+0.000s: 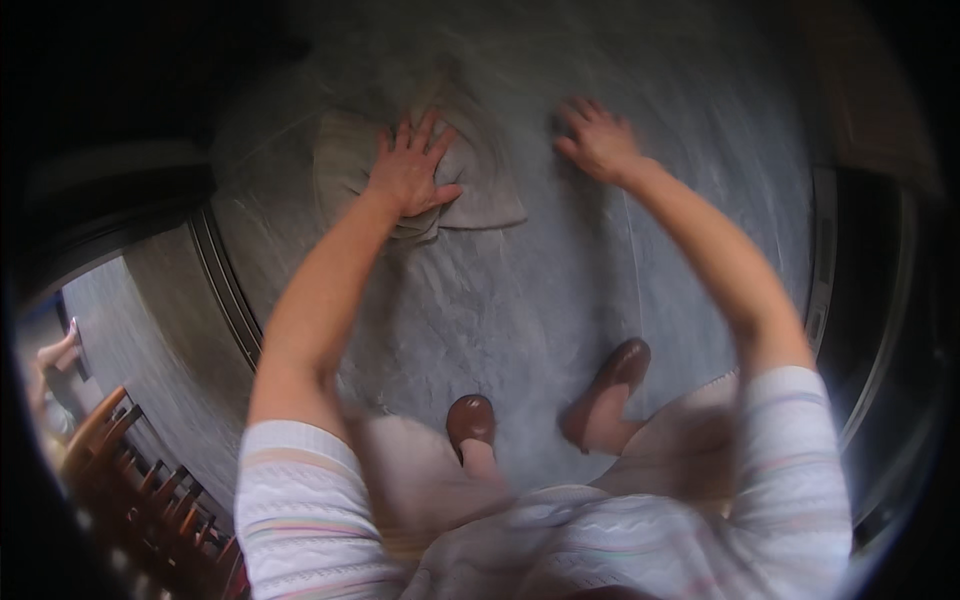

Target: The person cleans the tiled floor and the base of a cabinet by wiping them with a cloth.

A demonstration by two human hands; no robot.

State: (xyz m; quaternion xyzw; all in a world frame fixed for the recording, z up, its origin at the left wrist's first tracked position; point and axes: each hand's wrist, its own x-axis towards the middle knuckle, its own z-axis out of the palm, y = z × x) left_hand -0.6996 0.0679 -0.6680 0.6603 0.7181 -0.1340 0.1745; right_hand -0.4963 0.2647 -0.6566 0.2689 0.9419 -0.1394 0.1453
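Observation:
My left hand [411, 169] presses flat on a crumpled beige cloth [484, 180], fingers and thumb spread wide. The cloth lies on a grey, marble-patterned tiled floor [495, 292] and reaches out on both sides of that hand. To the right, apart from the cloth, my right hand [598, 141] is over the bare floor with its fingers spread a little and nothing in it. That hand is somewhat blurred, and whether its fingertips touch the tiles I cannot tell.
Below are my brown shoes [471, 420]. A metal sliding-door track [225, 285] crosses the floor at left, with a wooden chair [97, 435] beyond it. Another person's bare leg [58, 352] shows at far left. A dark, glossy panel [862, 277] stands at right.

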